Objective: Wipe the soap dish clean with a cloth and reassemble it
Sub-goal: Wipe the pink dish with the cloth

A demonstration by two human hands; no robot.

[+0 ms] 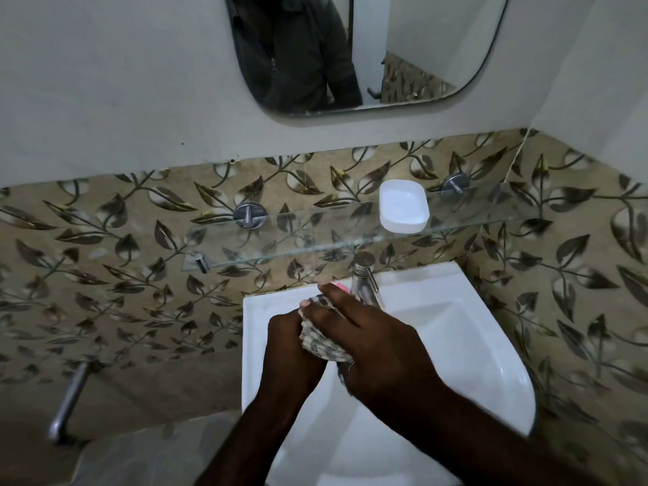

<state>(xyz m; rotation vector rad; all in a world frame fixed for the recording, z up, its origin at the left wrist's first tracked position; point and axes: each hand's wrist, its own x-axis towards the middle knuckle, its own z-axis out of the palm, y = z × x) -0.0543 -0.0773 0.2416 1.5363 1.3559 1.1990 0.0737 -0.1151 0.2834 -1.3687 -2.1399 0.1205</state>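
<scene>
Left hand [292, 333] against right hand [371, 349].

A clear glass shelf [315, 236] is fixed to the leaf-patterned tiled wall by two round chrome mounts [249, 215]. A white soap dish base [403, 205] lies on it, hollow side up, near the right mount.
</scene>
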